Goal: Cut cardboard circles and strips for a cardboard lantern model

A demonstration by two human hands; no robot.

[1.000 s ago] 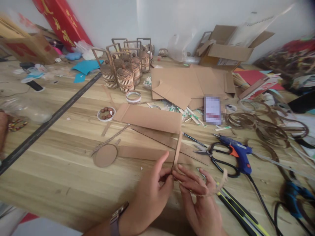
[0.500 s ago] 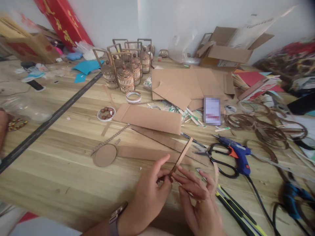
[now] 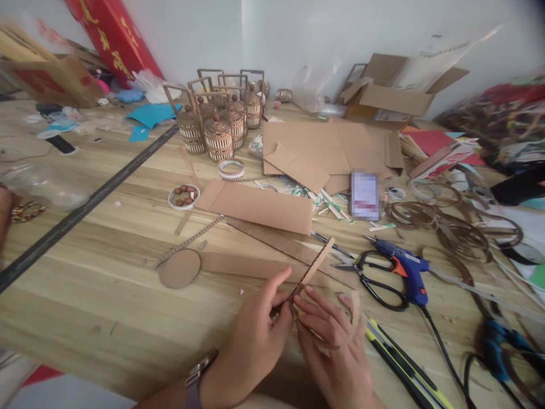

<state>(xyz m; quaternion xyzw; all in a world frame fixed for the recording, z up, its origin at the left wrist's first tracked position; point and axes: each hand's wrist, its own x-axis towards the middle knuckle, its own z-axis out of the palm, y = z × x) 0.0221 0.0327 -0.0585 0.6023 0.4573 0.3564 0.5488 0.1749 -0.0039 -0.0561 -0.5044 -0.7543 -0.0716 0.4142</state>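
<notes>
Between my two hands is a narrow cardboard strip [image 3: 318, 262], its corrugated edge showing and its far end pointing up and away. My left hand [image 3: 261, 332] pinches the near end of the strip between thumb and fingers. From the other side, my right hand [image 3: 334, 338] holds the strip with its fingertips, close to the left thumb. A thin pale curl of strip [image 3: 356, 309] stands up by the right hand's fingers. Beyond the hands lie flat cardboard strips [image 3: 251, 266] and a round cardboard disc [image 3: 182, 268].
Right of my hands lie black scissors [image 3: 378, 278], a blue glue gun [image 3: 404, 267] and a yellow-black utility knife [image 3: 404, 360]. Several small lidded baskets [image 3: 219, 139] stand at the back near cardboard sheets [image 3: 306, 142]. At the left edge is another person's arm [image 3: 5, 213].
My right hand has shifted slightly left, closer to my left hand, and the thin pale curl moved with it. The cardboard strip stays held between both hands.
</notes>
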